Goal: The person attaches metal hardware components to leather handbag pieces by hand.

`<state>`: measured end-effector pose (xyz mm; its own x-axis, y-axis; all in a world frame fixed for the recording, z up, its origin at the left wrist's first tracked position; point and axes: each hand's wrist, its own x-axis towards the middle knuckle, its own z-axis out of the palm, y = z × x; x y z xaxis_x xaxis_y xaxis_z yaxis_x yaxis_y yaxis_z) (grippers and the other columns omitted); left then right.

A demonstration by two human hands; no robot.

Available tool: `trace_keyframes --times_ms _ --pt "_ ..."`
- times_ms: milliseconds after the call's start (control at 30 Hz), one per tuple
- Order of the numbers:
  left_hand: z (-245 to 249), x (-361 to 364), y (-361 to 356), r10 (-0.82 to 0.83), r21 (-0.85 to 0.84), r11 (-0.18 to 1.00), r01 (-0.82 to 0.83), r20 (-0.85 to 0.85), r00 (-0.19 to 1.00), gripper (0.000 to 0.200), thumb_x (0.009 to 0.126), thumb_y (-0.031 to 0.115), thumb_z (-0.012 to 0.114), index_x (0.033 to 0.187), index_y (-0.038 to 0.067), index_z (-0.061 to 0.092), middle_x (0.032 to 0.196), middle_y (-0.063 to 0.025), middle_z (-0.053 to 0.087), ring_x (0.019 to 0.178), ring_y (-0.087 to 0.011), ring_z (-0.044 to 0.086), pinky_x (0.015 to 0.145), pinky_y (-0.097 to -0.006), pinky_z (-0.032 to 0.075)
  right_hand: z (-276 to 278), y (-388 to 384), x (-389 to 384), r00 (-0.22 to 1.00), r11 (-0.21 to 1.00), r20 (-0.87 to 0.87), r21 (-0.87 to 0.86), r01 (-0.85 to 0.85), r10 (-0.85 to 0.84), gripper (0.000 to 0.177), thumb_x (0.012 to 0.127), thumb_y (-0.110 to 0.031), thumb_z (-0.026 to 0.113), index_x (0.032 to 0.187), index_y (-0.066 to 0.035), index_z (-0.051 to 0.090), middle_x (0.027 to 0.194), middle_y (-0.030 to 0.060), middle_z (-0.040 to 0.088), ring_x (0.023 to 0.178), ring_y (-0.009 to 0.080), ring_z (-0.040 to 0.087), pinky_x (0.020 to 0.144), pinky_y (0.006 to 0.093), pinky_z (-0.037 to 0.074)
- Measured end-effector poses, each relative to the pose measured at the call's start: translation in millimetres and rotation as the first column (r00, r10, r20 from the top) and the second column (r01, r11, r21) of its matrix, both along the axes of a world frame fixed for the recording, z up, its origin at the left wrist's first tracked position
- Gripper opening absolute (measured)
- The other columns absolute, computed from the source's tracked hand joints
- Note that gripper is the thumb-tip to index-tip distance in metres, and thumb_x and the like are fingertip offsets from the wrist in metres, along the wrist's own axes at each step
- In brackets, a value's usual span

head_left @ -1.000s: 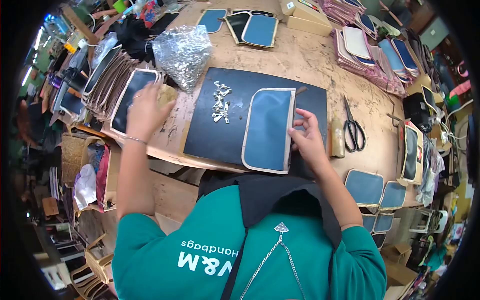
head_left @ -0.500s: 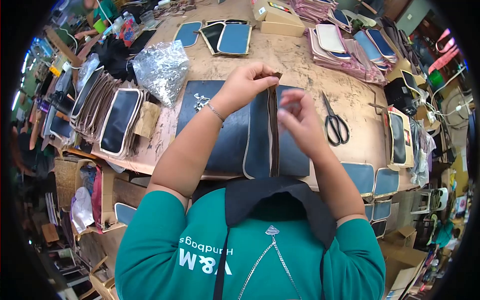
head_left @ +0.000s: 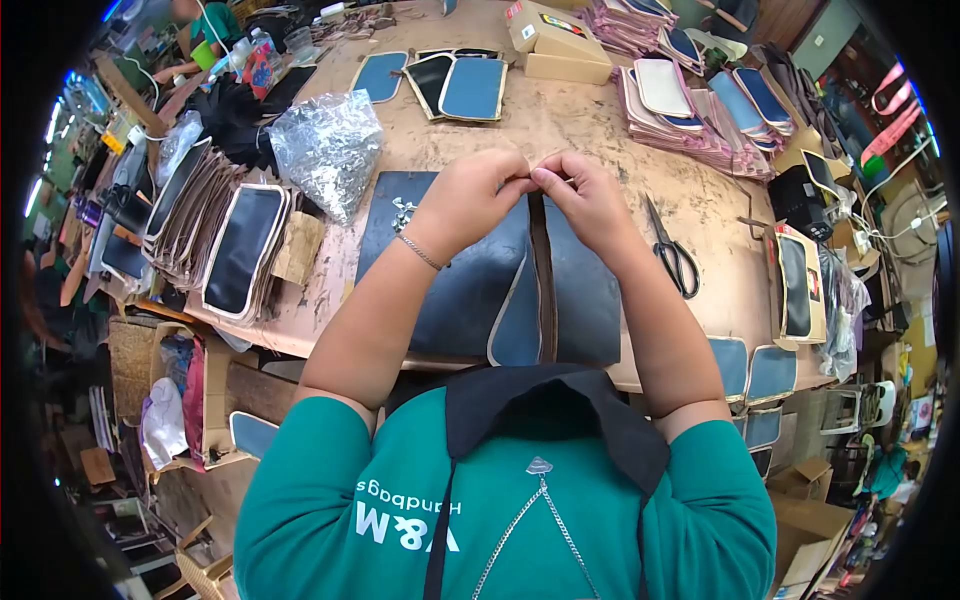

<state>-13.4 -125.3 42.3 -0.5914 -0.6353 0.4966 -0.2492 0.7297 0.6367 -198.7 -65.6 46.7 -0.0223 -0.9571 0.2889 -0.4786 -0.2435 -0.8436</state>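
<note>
A blue panel (head_left: 515,315) with a pale edge and a dark brown zipper strip (head_left: 545,275) along it lies on a dark flat board (head_left: 590,300). My left hand (head_left: 485,185) and my right hand (head_left: 582,195) meet at the strip's far end, fingertips pinched together. The held tip is mostly hidden by the fingers; whether a small part sits between them I cannot make out. Beside my left wrist, several small silver metal pieces (head_left: 403,212) rest on the board.
Black-handled scissors (head_left: 674,255) lie right of the board. A clear bag of silver pieces (head_left: 325,150) and stacked panels (head_left: 243,250) stand at left. More blue panels (head_left: 472,88), a cardboard box (head_left: 565,62) and pink-edged stacks (head_left: 680,125) sit farther back.
My right hand, blurred and apart from the strip before, has come in to pinch at its far end beside my left hand. The strip's raised end is lower and nearer me.
</note>
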Motion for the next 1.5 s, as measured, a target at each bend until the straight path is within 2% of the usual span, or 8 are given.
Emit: trace_keyframes --times_ms 200,267,333,533,633,933,1133,1500 --pt "-9.4 -5.7 11.2 -0.028 -0.331 0.943 -0.008 -0.104 0.994 0.010 0.090 0.006 0.069 0.096 0.000 0.065 0.092 -0.0119 0.069 0.080 -0.0219 0.068 0.074 -0.0308 0.053 -21.6 -10.3 2.7 0.842 0.990 0.540 0.111 -0.083 0.010 0.018 0.100 -0.020 0.061 0.098 -0.003 0.066 0.085 0.0013 0.067 0.079 0.0093 0.061 0.072 0.0256 0.049" --pt "-15.8 -8.2 11.0 0.021 0.032 0.999 -0.016 -0.186 0.982 0.009 0.092 0.007 0.069 0.096 0.000 0.065 0.092 -0.0094 0.070 0.082 -0.0177 0.067 0.075 -0.0302 0.053 -22.5 -5.9 9.4 0.763 0.991 0.646 0.124 -0.051 -0.042 0.017 0.101 -0.019 0.060 0.098 -0.003 0.064 0.084 -0.0004 0.065 0.077 0.0079 0.059 0.070 0.0244 0.048" --pt "-18.3 -8.9 9.4 0.063 0.394 0.917 0.060 -0.293 0.954 0.011 0.095 0.011 0.068 0.099 0.000 0.067 0.093 -0.0039 0.070 0.085 -0.0105 0.065 0.077 -0.0280 0.052 -36.2 -9.6 8.1 0.866 0.998 0.500 0.064 -0.003 -0.029 0.016 0.100 -0.018 0.061 0.098 -0.003 0.064 0.083 -0.0006 0.064 0.075 0.0071 0.057 0.069 0.0237 0.047" --pt "-30.7 -1.6 -10.8 0.048 0.551 0.827 0.109 -0.263 0.964 0.018 0.096 0.014 0.068 0.107 -0.001 0.069 0.096 -0.0028 0.070 0.089 -0.0092 0.065 0.083 -0.0244 0.053 -38.9 -10.7 17.3 0.906 0.998 0.420 0.011 0.061 -0.060 0.014 0.095 -0.014 0.067 0.101 -0.002 0.062 0.094 0.0044 0.064 0.079 0.0118 0.061 0.072 0.0267 0.051" --pt "-34.5 -1.7 -14.0 0.092 0.649 0.746 0.149 -0.322 0.942 0.017 0.097 0.014 0.066 0.106 -0.001 0.069 0.097 -0.0033 0.070 0.090 -0.0097 0.065 0.083 -0.0248 0.054 -26.7 7.2 24.0 0.990 0.978 0.100 -0.176 0.114 -0.098 0.019 0.091 -0.009 0.070 0.107 -0.003 0.062 0.104 0.0082 0.062 0.083 0.0169 0.064 0.073 0.0289 0.053" --pt "-36.8 -20.0 -6.9 0.150 0.547 0.837 0.025 -0.272 0.951 0.015 0.099 0.014 0.063 0.100 -0.001 0.069 0.087 -0.0047 0.071 0.081 -0.0096 0.065 0.074 -0.0254 0.054 -39.1 21.9 33.5 0.985 0.974 0.042 -0.150 0.169 -0.165 0.026 0.089 -0.003 0.068 0.114 -0.005 0.062 0.109 0.0111 0.060 0.090 0.0243 0.065 0.077 0.0334 0.053" --pt "-42.5 -28.0 0.5 0.211 0.191 0.967 -0.167 -0.239 0.948 0.013 0.097 0.011 0.063 0.094 -0.001 0.069 0.082 -0.0071 0.071 0.074 -0.0098 0.063 0.067 -0.0267 0.051 -46.6 22.0 33.6 0.944 0.962 -0.255 -0.229 0.150 -0.208 0.017 0.094 -0.015 0.063 0.107 -0.004 0.062 0.106 0.0165 0.057 0.090 0.0385 0.062 0.078 0.0451 0.052" --pt "-61.2 -8.4 -61.0 0.424 0.543 0.829 -0.133 -0.456 0.782 0.016 0.106 0.023 0.053 0.102 0.009 0.058 0.083 0.0003 0.060 0.072 -0.0112 0.062 0.069 -0.0263 0.053 -23.5 111.3 31.2 0.824 0.926 -0.483 -0.066 -0.372 0.297 0.035 0.086 -0.038 0.073 0.091 -0.003 0.068 0.107 0.0167 0.058 0.093 0.0364 0.060 0.084 0.0422 0.050"
